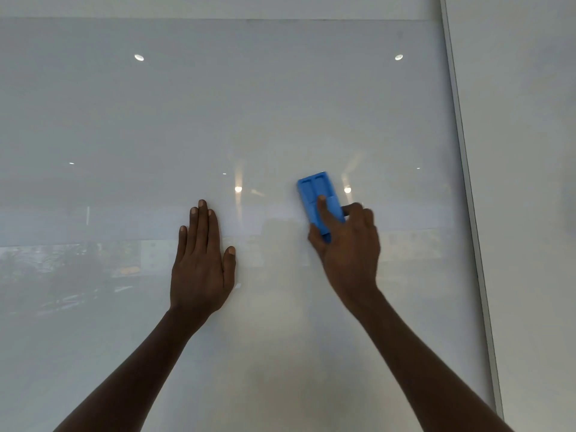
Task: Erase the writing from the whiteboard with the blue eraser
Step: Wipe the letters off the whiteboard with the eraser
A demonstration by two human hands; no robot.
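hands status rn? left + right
Left hand: open, flat on the whiteboard, holding nothing.
Right hand: closed on the blue eraser, pressed to the board.

Plain pale wall (530,151) at right; round ceiling-light reflections (139,57) on glossy surface.

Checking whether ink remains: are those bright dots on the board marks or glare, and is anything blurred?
Head view: the dots are ceiling lights mirrored in the glossy whiteboard, with a faint room reflection lower left; the right hand holding the blue eraser is slightly motion-blurred; the left hand is sharp.
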